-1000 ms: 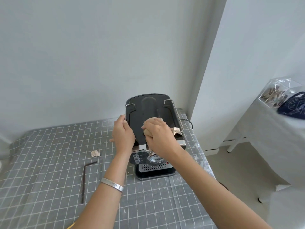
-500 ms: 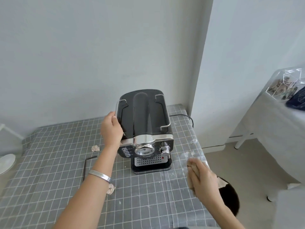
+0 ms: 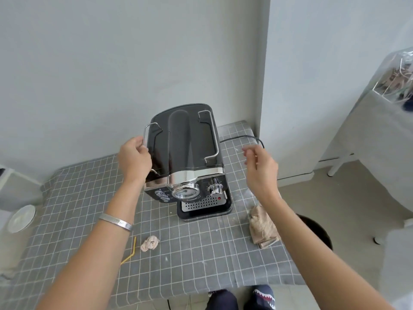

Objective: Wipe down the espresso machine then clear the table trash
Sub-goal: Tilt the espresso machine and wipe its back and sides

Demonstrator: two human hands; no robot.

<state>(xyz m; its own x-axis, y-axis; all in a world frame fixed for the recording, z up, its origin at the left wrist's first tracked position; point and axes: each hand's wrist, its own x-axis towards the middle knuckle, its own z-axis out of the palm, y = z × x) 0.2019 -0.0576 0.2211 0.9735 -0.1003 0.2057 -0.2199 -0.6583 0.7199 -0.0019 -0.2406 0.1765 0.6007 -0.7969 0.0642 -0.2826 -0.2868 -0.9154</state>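
The left hand curls its fingers on the left rail of the espresso machine, which stands at the far right of the table. The right hand hangs loose and empty right of the machine. The cloth lies nearer than that hand, almost under its wrist. The crumpled paper and the straw lie near-left, closer to the left arm, so clearing them looks like the left hand's job.

A plain home room with white walls. At centre, a black espresso machine stands on a table under a grey grid-patterned cloth. At 3 o'clock, a second cloth-covered table; at 4 o'clock, a dark bin on the floor.
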